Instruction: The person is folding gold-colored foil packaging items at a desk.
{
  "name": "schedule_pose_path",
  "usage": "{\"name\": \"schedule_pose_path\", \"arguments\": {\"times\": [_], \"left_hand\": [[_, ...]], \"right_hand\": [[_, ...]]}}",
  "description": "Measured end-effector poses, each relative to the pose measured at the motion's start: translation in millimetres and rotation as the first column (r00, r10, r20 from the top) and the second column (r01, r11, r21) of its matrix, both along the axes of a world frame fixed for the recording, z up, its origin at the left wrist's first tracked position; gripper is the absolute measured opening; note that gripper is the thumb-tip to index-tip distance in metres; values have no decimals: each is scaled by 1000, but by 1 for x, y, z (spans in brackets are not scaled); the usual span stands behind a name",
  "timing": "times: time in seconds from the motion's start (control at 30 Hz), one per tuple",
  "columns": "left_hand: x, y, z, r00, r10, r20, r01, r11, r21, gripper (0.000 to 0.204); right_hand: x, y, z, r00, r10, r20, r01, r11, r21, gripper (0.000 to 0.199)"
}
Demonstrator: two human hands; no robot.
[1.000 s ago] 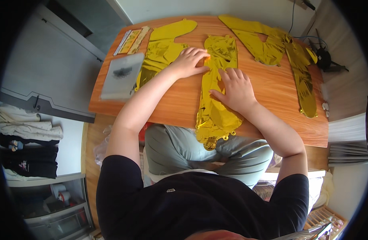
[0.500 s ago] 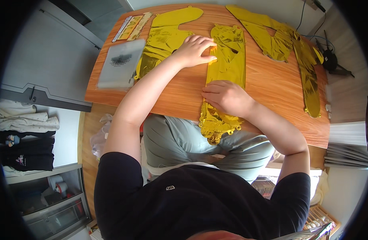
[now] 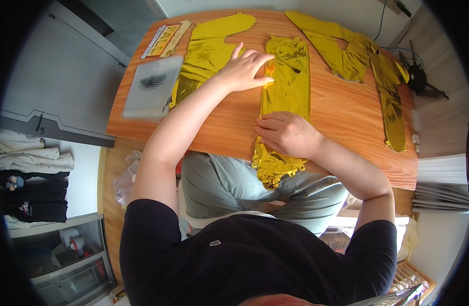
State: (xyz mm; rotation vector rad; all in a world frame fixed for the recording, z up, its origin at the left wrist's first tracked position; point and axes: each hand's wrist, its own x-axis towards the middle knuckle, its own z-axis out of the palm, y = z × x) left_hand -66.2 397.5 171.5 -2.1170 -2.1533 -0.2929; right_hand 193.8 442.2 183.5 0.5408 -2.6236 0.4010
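Foil balloon (image 3: 291, 97): gold, flat, hanging over the table's (image 3: 352, 122) near edge. Left hand (image 3: 239, 71): thumb, fingers apart at its side. Right hand (image 3: 289, 133): fingers together on it; can't tell if pinching. Likely light, slippery, creases easily; hold by edges. Count: one underhand, one left foil (image 3: 209, 33), one or two right foils (image 3: 346, 64), one clear bag (image 3: 153, 97).

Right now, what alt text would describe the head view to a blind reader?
A bare left hand is at the left edge of a crinkled gold foil strip while the right hand lies across it; the strip's near end overhangs a wooden table. More gold foil pieces lie on both sides, with a translucent packet at left.
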Motion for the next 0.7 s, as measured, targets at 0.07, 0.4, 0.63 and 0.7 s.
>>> {"name": "schedule_pose_path", "arguments": {"times": [0.07, 0.4, 0.63, 0.7], "left_hand": [[2, 0, 2, 998, 21, 58, -20, 1000, -16, 73], [38, -7, 13, 943, -126, 309, 105, 991, 85, 51], [63, -26, 4, 918, -316, 238, 344, 935, -84, 60], [62, -24, 2, 923, -318, 216, 348, 930, -115, 62]], "right_hand": [[1, 1, 2, 1000, -8, 1, 8, 1000, -7, 28], [1, 4, -6, 1000, 14, -24, -16, 998, -66, 24], [2, -2, 2, 1000, 9, 4, -9, 1000, 9, 30], [2, -3, 5, 1000, 11, 14, -11, 999, 48, 33]]}}
